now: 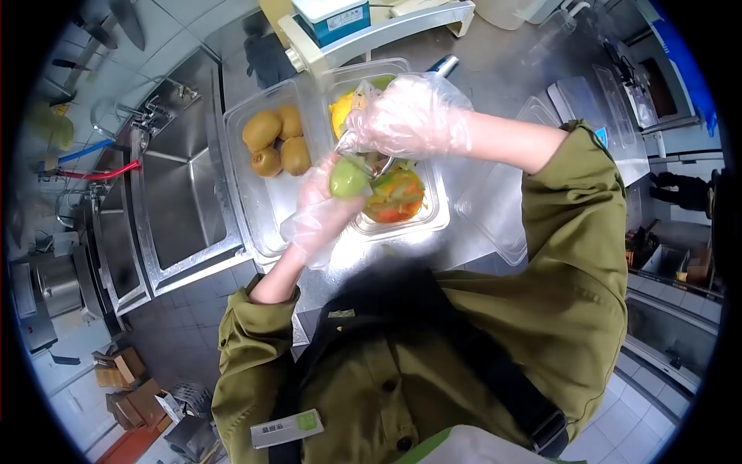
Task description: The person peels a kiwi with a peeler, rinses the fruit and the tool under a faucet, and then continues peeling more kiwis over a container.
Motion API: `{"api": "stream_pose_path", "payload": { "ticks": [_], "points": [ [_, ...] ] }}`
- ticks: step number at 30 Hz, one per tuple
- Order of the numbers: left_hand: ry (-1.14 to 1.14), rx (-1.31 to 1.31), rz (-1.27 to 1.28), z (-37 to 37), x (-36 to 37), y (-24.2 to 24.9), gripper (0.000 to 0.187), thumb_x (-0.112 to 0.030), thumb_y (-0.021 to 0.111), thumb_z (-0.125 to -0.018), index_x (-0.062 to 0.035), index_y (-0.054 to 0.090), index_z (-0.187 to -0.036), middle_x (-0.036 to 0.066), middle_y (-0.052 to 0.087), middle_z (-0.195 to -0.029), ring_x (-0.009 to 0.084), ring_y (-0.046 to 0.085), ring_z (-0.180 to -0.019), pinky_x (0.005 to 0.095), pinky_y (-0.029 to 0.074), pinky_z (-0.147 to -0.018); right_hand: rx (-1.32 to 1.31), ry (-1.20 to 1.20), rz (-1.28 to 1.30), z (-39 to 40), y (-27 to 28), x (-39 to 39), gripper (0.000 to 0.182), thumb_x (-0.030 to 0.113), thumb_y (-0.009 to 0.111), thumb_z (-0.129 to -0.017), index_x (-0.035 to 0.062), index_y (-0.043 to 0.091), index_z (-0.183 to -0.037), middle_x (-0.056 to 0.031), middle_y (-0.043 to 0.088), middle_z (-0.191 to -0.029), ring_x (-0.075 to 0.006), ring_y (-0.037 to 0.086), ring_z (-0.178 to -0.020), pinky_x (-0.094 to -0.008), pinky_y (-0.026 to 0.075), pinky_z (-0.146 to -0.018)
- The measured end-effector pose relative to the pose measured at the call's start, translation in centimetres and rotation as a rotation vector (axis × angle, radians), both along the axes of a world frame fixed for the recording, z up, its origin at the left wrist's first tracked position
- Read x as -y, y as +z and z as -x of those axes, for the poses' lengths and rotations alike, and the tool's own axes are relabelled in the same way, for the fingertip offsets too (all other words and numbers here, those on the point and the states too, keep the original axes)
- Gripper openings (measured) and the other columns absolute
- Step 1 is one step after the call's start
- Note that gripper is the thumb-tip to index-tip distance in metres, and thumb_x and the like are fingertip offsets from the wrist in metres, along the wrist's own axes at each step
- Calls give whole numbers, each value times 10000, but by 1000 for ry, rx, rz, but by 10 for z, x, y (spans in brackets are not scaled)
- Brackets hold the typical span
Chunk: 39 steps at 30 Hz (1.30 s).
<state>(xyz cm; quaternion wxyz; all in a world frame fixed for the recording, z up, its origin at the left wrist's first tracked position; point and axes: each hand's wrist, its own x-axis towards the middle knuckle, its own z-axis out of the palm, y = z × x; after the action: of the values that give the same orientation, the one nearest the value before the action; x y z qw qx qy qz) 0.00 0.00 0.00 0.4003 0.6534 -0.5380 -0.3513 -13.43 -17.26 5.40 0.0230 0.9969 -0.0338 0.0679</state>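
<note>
Centrally, glossy peeled kiwi (348, 179) pinched in film-gloved left hand (321, 210); crinkly-gloved right hand (406, 117) clenched around steel peeler (363, 161).

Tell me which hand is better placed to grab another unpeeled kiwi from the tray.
Left. The left hand, gloved and holding the peeled kiwi, sits right beside the tray of unpeeled kiwis. The right hand grips the peeler over the scrap container, farther away.

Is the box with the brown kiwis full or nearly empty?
Partly filled. The clear box holds four unpeeled kiwis bunched at its far end; the near part shows bare bottom.
</note>
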Motion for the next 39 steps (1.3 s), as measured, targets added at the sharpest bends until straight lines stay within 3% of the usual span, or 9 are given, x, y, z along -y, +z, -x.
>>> {"api": "stream_pose_path", "payload": {
  "ticks": [2,3,5,17,23,29,31,32,39],
  "points": [
    [-10,9,168,-4,-6,-8,593,-28,683,-682,-83,477,-1235,67,600,-1048,203,591,-967,311,454,-894,212,146,13,4,-28,20,304,386,483,-891,131,629,-814,-76,608,-603,-265,619,-528,-385,505,-491],
    [14,-180,48,3,-21,1,616,6,664,-661,-71,473,-1241,63,575,-1083,187,564,-1004,297,440,-906,-13,-104,-23,18,-32,14,300,386,493,-889,130,609,-784,-88,574,-556,-272,599,-501,-401,489,-477],
    [82,-541,-52,10,-23,7,664,74,627,-619,-46,465,-1253,54,526,-1155,155,510,-1078,268,411,-929,52,-133,-109,22,-6,-2,275,375,506,-887,138,607,-790,-97,566,-557,-269,595,-507,-395,479,-467],
    [185,-705,-83,10,-9,-5,716,29,683,-625,-55,408,-1281,69,537,-1151,177,526,-1089,279,451,-902,196,-128,-99,16,-10,-11,313,410,499,-892,123,603,-821,-105,534,-503,-277,563,-448,-376,451,-422],
    [121,-1197,-28,8,-13,2,681,30,656,-682,-50,369,-1294,91,545,-1119,213,578,-993,297,495,-825,292,-52,-131,13,-13,-9,326,429,491,-889,131,623,-888,-104,549,-519,-275,569,-457,-376,451,-424],
    [-22,-1024,-43,-1,-18,7,716,-189,754,-670,-30,383,-1262,93,515,-1145,189,562,-979,323,484,-821,265,-85,-118,11,-20,12,324,405,501,-882,105,593,-801,-104,528,-503,-290,570,-473,-385,449,-430],
    [-53,-1052,-54,-4,-22,2,699,-198,752,-680,-17,391,-1250,94,518,-1134,186,561,-974,323,480,-825,383,84,-130,4,-8,-7,340,413,500,-880,102,587,-771,-107,531,-509,-296,569,-482,-395,446,-435],
    [-76,-1063,-51,-5,-20,1,691,-203,751,-685,-10,395,-1245,94,520,-1128,184,561,-972,323,478,-828,154,-92,-241,3,-1,-14,377,440,455,-893,109,619,-812,-136,584,-580,-319,602,-568,-421,484,-527],
    [-40,-985,-84,-24,-26,-28,635,-127,701,-736,18,398,-1275,146,513,-1174,209,561,-968,342,489,-816,364,54,-197,-5,1,9,276,376,555,-862,116,562,-770,-125,483,-497,-321,507,-451,-421,390,-422]
  ]
}}
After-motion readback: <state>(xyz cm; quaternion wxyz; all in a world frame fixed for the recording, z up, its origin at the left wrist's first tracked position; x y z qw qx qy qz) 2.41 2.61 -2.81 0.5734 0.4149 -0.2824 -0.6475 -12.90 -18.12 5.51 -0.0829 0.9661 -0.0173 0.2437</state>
